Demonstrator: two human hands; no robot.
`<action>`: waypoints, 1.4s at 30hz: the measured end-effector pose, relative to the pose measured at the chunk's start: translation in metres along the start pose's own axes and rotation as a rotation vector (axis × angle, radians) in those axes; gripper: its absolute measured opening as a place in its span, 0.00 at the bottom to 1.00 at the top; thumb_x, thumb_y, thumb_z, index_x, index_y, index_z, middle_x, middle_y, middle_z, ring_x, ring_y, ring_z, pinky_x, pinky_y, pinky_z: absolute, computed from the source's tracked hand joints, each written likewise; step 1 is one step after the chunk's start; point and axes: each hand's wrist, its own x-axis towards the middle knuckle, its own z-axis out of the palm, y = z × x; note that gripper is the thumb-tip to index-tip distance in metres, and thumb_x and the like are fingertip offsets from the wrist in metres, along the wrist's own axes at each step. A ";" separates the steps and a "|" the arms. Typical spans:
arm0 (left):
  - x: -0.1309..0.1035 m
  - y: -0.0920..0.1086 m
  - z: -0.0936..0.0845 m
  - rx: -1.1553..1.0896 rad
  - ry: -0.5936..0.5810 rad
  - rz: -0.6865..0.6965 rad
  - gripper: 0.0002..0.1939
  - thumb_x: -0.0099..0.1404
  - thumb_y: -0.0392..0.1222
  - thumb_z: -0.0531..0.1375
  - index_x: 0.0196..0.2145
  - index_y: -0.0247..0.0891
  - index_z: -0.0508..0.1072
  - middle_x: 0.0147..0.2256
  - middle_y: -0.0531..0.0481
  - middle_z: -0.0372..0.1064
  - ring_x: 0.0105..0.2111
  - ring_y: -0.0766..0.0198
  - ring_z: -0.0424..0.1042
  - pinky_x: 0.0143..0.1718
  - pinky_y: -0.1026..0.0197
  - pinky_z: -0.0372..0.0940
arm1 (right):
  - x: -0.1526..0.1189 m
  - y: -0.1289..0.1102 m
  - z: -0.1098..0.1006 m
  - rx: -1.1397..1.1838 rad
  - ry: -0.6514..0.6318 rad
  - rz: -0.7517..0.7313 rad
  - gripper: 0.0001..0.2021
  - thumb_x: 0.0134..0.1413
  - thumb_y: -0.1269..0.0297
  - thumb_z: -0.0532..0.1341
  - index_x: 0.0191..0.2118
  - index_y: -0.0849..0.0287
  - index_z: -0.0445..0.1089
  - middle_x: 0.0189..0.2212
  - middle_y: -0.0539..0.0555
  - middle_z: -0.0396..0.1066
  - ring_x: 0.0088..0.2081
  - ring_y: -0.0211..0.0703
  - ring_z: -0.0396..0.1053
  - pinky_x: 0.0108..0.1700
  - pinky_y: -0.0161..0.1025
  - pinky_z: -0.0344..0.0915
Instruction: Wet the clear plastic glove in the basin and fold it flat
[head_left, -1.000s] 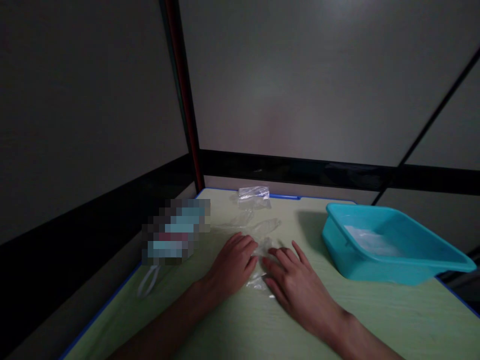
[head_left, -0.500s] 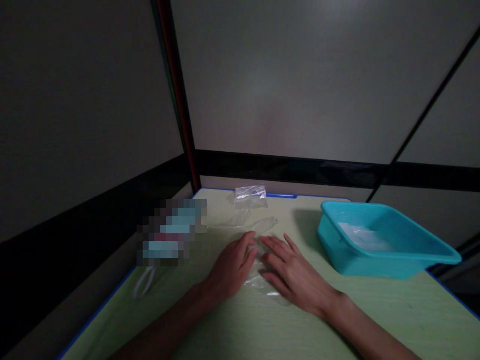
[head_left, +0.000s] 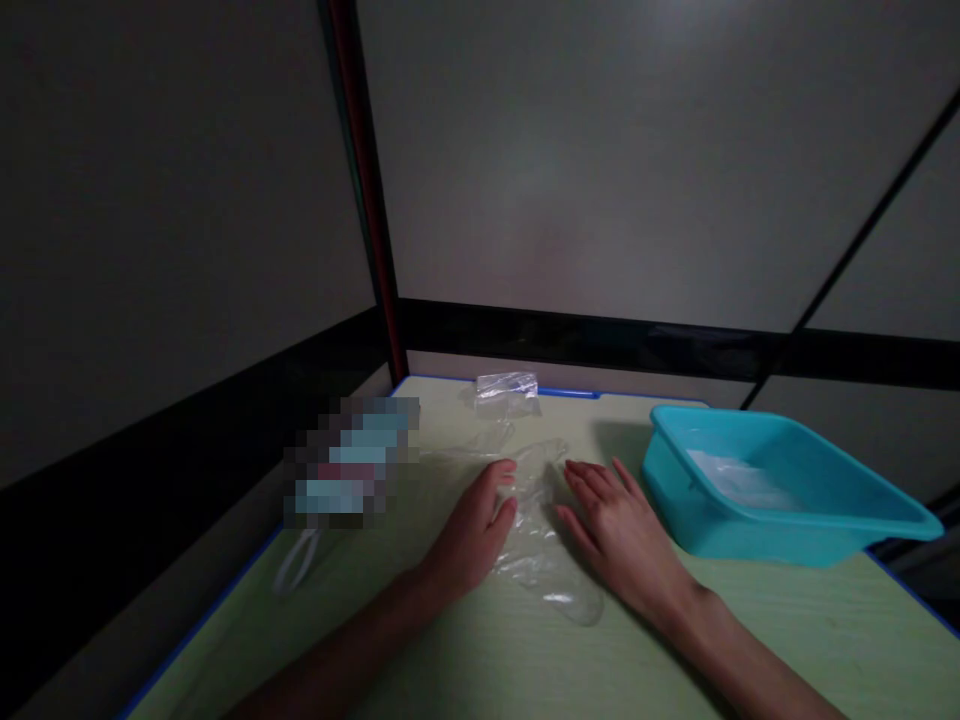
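Note:
A clear disposable plastic glove [head_left: 536, 530] lies crinkled on the table, with finger-like strips reaching toward the back and one rounded end toward me. At its left edge rests my left hand [head_left: 472, 525], fingers curved, thumb apart and nothing gripped. My right hand [head_left: 619, 525] is just right of the plastic, palm down with the fingers spread. Whether either hand touches the plastic I cannot tell exactly.
A turquoise plastic basin [head_left: 750, 535] with white, folded material [head_left: 739, 478] inside stands on the right. Another crumpled clear plastic piece [head_left: 508, 394] lies at the table's back edge. To the left is a pixelated item [head_left: 352, 465] with a white loop [head_left: 297, 562]. Walls border the table [head_left: 465, 660].
My right hand has moved right, away from my left hand, so more of the clear plastic glove shows between them. My left hand has barely moved.

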 end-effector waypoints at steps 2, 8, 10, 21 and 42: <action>-0.001 0.000 0.001 0.038 0.004 0.007 0.14 0.57 0.33 0.49 0.43 0.37 0.59 0.43 0.45 0.62 0.42 0.62 0.63 0.46 0.56 0.57 | 0.000 0.001 -0.004 0.022 0.009 0.017 0.16 0.55 0.63 0.48 0.47 0.63 0.62 0.46 0.59 0.63 0.48 0.46 0.58 0.53 0.49 0.47; 0.002 -0.001 0.002 -0.126 0.020 -0.073 0.12 0.58 0.37 0.47 0.41 0.37 0.57 0.40 0.47 0.62 0.35 0.65 0.66 0.41 0.58 0.60 | -0.004 -0.011 -0.008 0.144 -0.137 -0.308 0.13 0.56 0.60 0.48 0.44 0.53 0.64 0.53 0.52 0.55 0.54 0.43 0.49 0.55 0.53 0.37; 0.004 -0.002 0.001 -0.228 -0.001 -0.088 0.11 0.59 0.39 0.47 0.41 0.37 0.57 0.40 0.47 0.62 0.38 0.64 0.65 0.42 0.58 0.59 | -0.005 -0.016 -0.005 0.153 -0.177 -0.358 0.14 0.55 0.57 0.49 0.46 0.50 0.62 0.55 0.50 0.51 0.55 0.44 0.46 0.55 0.55 0.36; 0.005 0.005 -0.004 -0.202 0.020 -0.044 0.13 0.59 0.37 0.46 0.44 0.38 0.54 0.46 0.44 0.59 0.42 0.62 0.66 0.45 0.55 0.59 | -0.004 -0.004 0.003 -0.031 -0.042 -0.009 0.20 0.53 0.63 0.48 0.51 0.65 0.58 0.51 0.61 0.58 0.50 0.48 0.56 0.53 0.49 0.49; -0.008 -0.003 -0.010 0.750 -0.303 0.167 0.27 0.60 0.52 0.47 0.55 0.37 0.51 0.57 0.42 0.42 0.57 0.54 0.37 0.53 0.45 0.38 | -0.011 0.010 0.021 0.135 -0.181 -0.113 0.32 0.54 0.51 0.46 0.57 0.72 0.44 0.57 0.66 0.40 0.58 0.48 0.37 0.55 0.47 0.46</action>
